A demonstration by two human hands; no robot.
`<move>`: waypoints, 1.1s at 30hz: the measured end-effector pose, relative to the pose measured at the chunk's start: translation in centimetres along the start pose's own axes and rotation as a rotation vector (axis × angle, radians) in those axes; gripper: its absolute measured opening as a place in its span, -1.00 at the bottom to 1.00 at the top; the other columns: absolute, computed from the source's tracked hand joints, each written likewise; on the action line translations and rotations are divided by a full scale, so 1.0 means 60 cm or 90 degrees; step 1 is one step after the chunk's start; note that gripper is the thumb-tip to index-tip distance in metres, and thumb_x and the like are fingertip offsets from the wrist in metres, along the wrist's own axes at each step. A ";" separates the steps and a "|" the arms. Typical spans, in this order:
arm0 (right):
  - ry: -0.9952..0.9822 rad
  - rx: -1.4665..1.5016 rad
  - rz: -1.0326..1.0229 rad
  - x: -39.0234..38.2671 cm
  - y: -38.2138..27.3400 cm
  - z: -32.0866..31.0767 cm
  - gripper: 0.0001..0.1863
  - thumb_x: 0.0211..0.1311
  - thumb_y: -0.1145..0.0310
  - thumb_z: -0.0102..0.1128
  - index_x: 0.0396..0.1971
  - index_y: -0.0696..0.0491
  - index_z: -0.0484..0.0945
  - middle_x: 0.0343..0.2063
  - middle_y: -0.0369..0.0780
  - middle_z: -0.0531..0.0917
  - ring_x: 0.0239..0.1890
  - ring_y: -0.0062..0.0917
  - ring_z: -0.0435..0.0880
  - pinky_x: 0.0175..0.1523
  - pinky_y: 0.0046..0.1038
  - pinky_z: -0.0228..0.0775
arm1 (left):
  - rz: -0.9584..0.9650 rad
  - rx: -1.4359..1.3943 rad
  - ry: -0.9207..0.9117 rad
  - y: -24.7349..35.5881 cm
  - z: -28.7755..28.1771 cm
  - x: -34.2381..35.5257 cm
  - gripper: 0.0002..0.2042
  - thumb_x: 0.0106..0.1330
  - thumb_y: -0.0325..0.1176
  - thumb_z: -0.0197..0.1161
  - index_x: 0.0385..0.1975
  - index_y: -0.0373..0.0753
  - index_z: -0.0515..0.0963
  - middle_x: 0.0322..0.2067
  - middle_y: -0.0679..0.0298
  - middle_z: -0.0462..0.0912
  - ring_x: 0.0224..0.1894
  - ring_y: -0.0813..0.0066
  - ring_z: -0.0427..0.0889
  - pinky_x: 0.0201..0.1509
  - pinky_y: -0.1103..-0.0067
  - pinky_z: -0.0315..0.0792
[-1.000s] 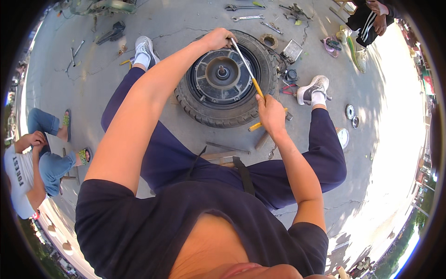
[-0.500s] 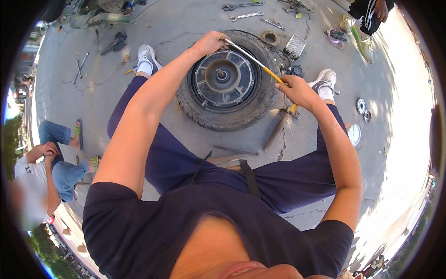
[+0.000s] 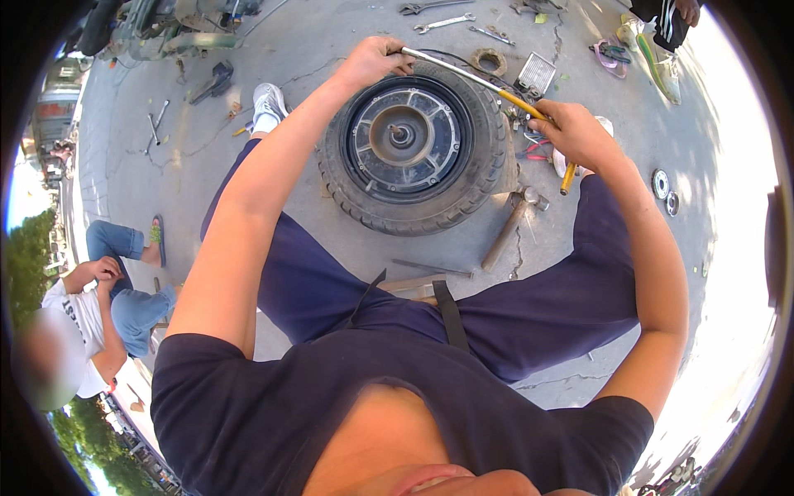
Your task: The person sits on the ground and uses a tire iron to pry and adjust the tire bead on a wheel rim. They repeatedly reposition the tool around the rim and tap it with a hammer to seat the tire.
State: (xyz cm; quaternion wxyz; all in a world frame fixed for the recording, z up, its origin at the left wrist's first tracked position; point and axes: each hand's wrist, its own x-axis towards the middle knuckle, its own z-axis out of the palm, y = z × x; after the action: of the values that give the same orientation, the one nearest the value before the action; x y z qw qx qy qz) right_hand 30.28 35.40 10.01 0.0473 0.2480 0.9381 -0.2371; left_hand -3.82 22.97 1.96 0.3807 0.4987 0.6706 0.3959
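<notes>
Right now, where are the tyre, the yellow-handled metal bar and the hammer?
Tyre (image 3: 404,217), head view: lower rubber.
Yellow-handled metal bar (image 3: 473,78), head view: silver shaft.
Hammer (image 3: 507,232), head view: wooden handle.

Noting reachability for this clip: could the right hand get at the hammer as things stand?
Probably yes: the wooden-handled hammer lies near the right grip with nothing over its handle, though that grip would likely have to release the yellow-handled bar first.
</notes>
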 end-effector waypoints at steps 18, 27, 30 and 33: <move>0.285 -0.450 -0.075 0.082 0.171 -0.007 -0.92 0.17 0.40 0.11 -0.39 -0.04 0.60 -0.47 -0.25 0.66 -0.26 -0.33 0.67 0.18 -0.10 0.23 | -0.073 0.061 0.011 0.033 0.146 -0.021 -0.77 0.34 -0.42 0.19 -0.16 -0.48 0.57 -0.34 0.11 0.71 -0.27 0.48 0.71 -0.13 0.57 0.57; 0.308 -0.479 -0.119 0.152 0.151 -0.038 -0.88 0.06 0.38 0.13 -0.56 0.02 0.62 -0.58 -0.21 0.61 -0.15 -0.32 0.64 -0.13 -0.14 0.39 | -0.073 0.015 0.064 0.018 0.145 -0.030 -0.78 0.30 -0.41 0.22 -0.23 -0.47 0.61 -0.41 0.15 0.70 -0.33 0.54 0.69 -0.21 0.61 0.56; 0.353 -0.454 -0.136 0.199 0.165 -0.037 -0.86 0.02 0.33 0.13 -0.65 -0.03 0.61 -0.61 -0.25 0.57 -0.12 -0.35 0.60 0.00 -0.13 0.29 | -0.065 0.038 0.093 0.021 0.154 -0.035 -0.80 0.27 -0.41 0.24 -0.27 -0.47 0.62 -0.48 0.18 0.70 -0.42 0.57 0.67 -0.27 0.63 0.53; 0.409 -0.462 -0.214 0.254 0.189 -0.032 -0.84 0.02 0.34 0.12 -0.69 -0.04 0.58 -0.61 -0.25 0.55 -0.19 -0.36 0.60 0.06 -0.11 0.27 | -0.059 0.026 0.111 0.006 0.162 -0.029 -0.80 0.26 -0.41 0.25 -0.28 -0.46 0.63 -0.48 0.19 0.70 -0.43 0.58 0.66 -0.28 0.64 0.52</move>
State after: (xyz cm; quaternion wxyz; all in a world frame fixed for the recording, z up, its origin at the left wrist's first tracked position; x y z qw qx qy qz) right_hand 22.58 51.75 3.80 -0.1991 0.1217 0.9541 0.1878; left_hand 5.49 22.81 -1.39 0.3289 0.4381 0.7314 0.4060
